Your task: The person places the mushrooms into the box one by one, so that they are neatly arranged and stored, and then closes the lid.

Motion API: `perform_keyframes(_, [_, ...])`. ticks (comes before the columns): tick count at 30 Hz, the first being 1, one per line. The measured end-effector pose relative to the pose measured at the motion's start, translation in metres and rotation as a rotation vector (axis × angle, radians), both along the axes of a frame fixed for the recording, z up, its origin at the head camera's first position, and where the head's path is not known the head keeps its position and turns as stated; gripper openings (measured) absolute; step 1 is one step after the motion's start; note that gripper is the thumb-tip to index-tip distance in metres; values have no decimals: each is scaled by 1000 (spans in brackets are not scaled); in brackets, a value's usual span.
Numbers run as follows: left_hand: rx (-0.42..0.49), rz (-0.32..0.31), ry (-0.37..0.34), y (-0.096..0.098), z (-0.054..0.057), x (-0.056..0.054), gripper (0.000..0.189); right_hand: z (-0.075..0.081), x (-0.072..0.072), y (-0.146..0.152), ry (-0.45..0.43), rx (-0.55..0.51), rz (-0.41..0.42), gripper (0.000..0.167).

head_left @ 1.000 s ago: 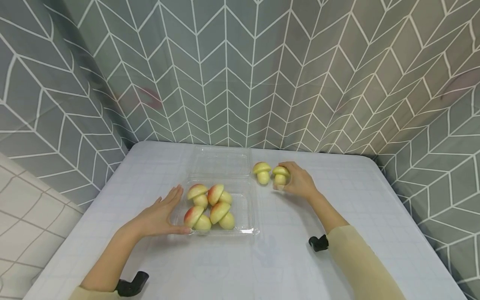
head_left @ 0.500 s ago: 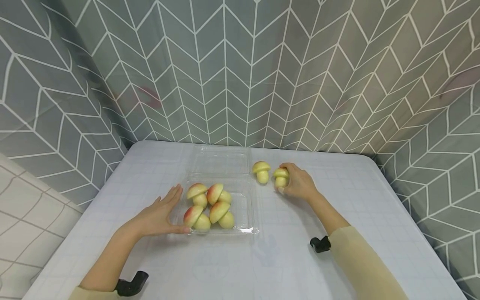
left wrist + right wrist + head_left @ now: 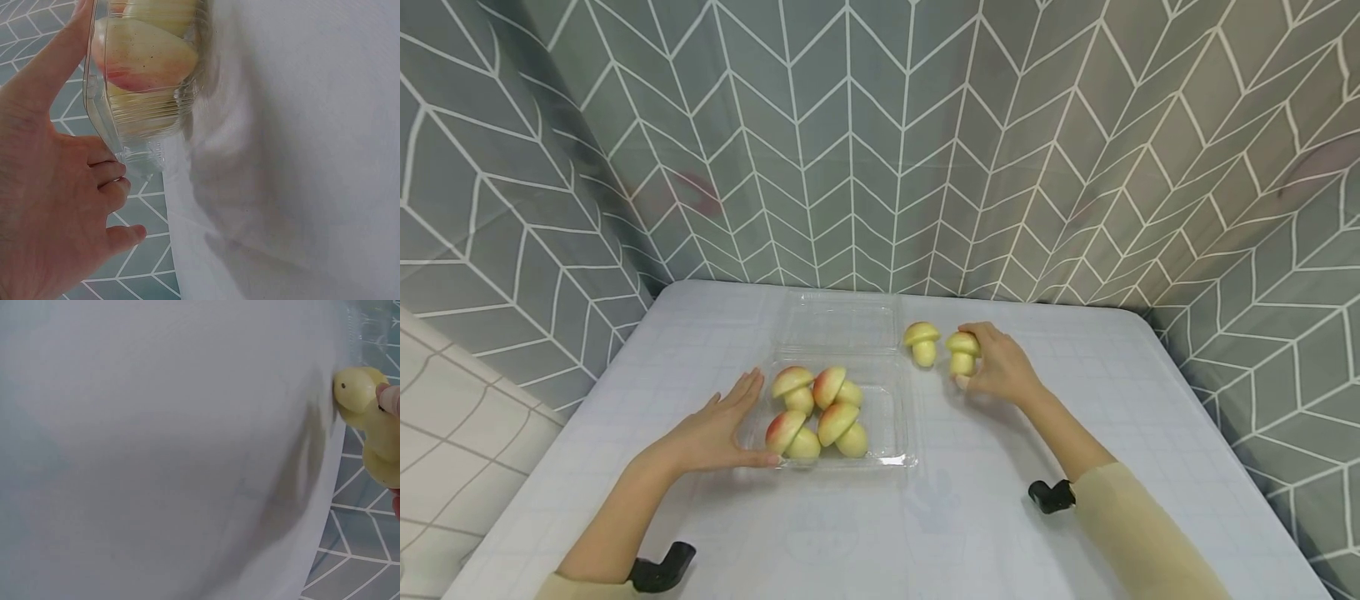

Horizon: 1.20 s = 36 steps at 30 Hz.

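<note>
A clear plastic clamshell box (image 3: 887, 417) lies unfolded, with several yellow, red-blushed toy mushrooms (image 3: 842, 429) in its near half. My left hand (image 3: 715, 433) rests against the box's left side and near corner, fingers spread and thumb straight. The left wrist view shows that hand (image 3: 56, 206) touching the box rim. My right hand (image 3: 1000, 367) pinches a yellow toy mushroom (image 3: 962, 354) that stands upright, cap up, between thumb and fingers. Just left of it, apart from the hand, another mushroom (image 3: 922, 344) stands upright. The right wrist view shows only fingertips (image 3: 390, 399) over yellow mushroom surfaces (image 3: 381, 437).
The box's transparent lid half (image 3: 838, 323) lies flat towards the back. A white cloth (image 3: 880, 533) covers the table, whose far edge meets a grey patterned curtain (image 3: 880, 150). Black wrist mounts (image 3: 662, 568) sit below both hands.
The right hand has shifted very slightly on the mushroom, showing more of its stem, and the forearm has swung a little to the right. The left hand and box look the same.
</note>
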<state>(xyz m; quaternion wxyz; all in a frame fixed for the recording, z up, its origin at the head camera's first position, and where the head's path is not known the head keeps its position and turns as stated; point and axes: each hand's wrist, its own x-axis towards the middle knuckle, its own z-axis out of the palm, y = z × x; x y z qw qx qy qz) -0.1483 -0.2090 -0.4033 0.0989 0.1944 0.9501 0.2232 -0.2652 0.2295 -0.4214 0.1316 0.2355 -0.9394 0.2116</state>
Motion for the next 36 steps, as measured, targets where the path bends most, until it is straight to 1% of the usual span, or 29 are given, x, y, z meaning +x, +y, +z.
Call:
perform_keyframes(5, [5, 0, -1, 0, 1, 0, 125, 11, 4, -3, 65, -45, 29, 77])
perform_keyframes(11, [4, 1, 2, 0, 0, 1, 125, 29, 8, -10, 152, -113, 89, 77])
perform_keyframes(20, [-10, -5, 8, -1, 0, -1, 126, 52, 14, -22, 275, -155, 181, 78])
perform_keyframes(24, [-5, -8, 10, -1, 0, -1, 126, 62, 18, -28, 303, -164, 209, 79])
perform_keyframes(27, [-1, -9, 9, -2, 0, 0, 126, 68, 21, -32, 308, -167, 231, 79])
perform_keyframes(36, [11, -15, 20, -2, 0, 0, 125, 78, 25, -41, 355, -181, 298, 81])
